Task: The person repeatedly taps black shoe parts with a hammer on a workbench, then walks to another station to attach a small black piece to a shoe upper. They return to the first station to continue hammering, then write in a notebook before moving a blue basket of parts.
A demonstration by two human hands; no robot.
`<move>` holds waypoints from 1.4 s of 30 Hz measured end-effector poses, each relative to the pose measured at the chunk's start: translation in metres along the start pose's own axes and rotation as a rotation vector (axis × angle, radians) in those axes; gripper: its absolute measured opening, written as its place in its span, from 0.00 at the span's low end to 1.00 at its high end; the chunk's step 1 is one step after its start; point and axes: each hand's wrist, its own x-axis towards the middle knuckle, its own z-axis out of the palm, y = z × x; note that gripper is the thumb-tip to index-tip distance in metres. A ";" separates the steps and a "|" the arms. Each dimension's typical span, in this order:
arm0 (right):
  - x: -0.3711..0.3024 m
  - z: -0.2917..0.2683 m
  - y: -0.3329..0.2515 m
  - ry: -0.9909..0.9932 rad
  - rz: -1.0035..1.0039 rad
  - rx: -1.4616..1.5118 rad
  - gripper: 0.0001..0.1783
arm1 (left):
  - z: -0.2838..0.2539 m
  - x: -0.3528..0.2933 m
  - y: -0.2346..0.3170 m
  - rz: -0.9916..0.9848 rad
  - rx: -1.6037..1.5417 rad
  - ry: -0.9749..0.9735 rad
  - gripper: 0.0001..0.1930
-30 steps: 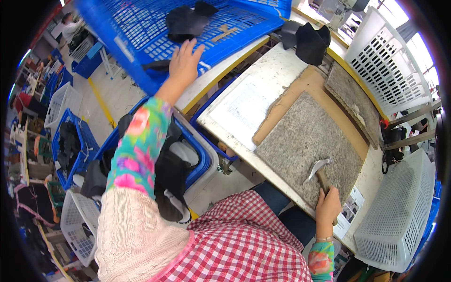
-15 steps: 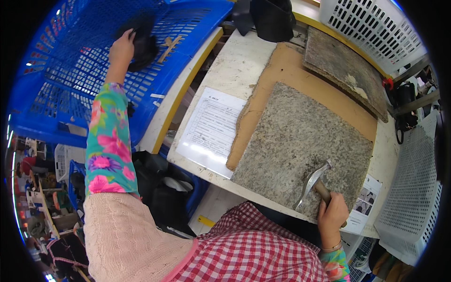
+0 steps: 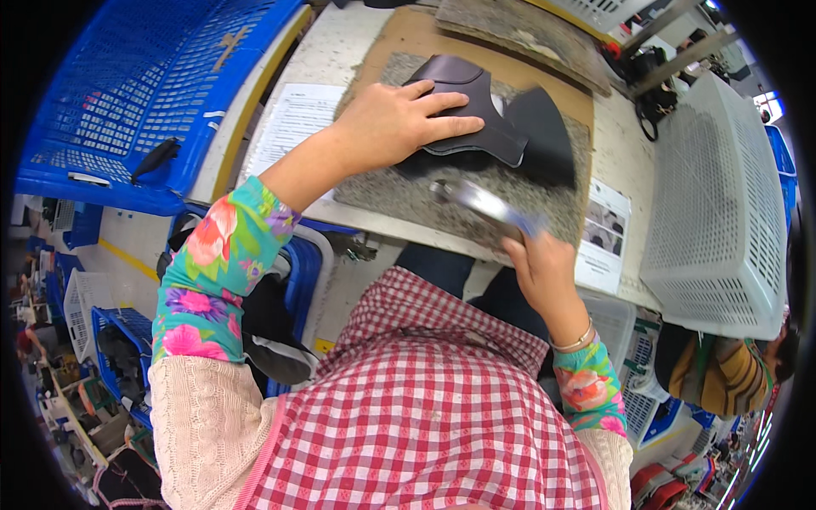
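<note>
A dark leather piece (image 3: 501,127) lies on the grey stone slab (image 3: 408,191) on the workbench. My left hand (image 3: 399,123) presses flat on the left part of that leather piece, fingers spread over it. Just below, my right hand (image 3: 544,268) grips the handle of a hammer (image 3: 480,202), whose metal head is blurred above the slab's near edge, close to the leather.
A big blue plastic crate (image 3: 144,93) stands at the left, a white mesh basket (image 3: 722,195) at the right. A printed sheet (image 3: 293,127) lies left of the slab, a picture card (image 3: 605,242) at its right. Another person (image 3: 731,374) sits at lower right.
My left hand came back from the blue crate with the dark leather piece and now holds it down on the slab. The hammer has lifted and is blurred.
</note>
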 end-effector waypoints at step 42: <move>0.003 0.018 0.058 -0.155 0.324 -0.308 0.18 | 0.057 -0.021 0.027 -0.870 -0.371 0.364 0.44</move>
